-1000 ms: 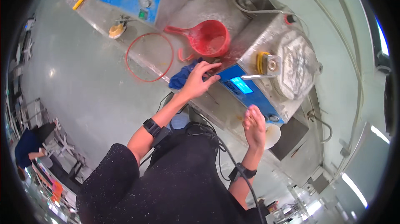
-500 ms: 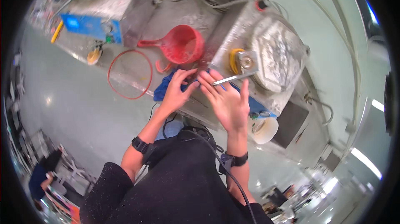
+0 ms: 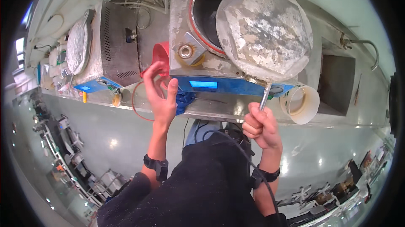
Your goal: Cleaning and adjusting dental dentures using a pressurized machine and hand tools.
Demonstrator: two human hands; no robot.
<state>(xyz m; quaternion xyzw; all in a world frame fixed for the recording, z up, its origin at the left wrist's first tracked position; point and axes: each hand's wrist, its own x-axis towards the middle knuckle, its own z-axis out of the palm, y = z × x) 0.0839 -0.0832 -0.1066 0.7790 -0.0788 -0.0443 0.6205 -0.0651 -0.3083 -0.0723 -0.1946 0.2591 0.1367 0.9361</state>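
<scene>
Right hand (image 3: 259, 126), low and right of centre, is curled into a fist around the lower end of a thin metal rod (image 3: 264, 96). That rod runs up to the edge of a round grey lid (image 3: 263, 33) in the upper middle of the frame. Left hand (image 3: 162, 96), at centre left, is spread wide with the palm turned toward the camera, and grips nothing; it hangs just in front of a red scoop (image 3: 160, 55) and above a blue cloth (image 3: 184, 99).

Judging by its look, the rod is stiff, smooth steel, light by itself, and a full fist low on the shaft suits it. The lid looks heavy and rigid, crusted with pale residue, so it seems best moved by the rod, not by its rough rim.

Beneath the tilted lid, a round chamber (image 3: 206, 5) with a red gasket stands partly uncovered; its inside is dark and what it holds cannot be made out. It sits in a steel machine (image 3: 179, 24) with a blue front panel (image 3: 228, 86). Just right of the rod, a white tub (image 3: 300, 104) lies on its side, mouth toward the camera, seemingly empty. A red ring (image 3: 139, 100) lies below the scoop. At upper left a second round lid (image 3: 78, 43) covers another machine.
</scene>
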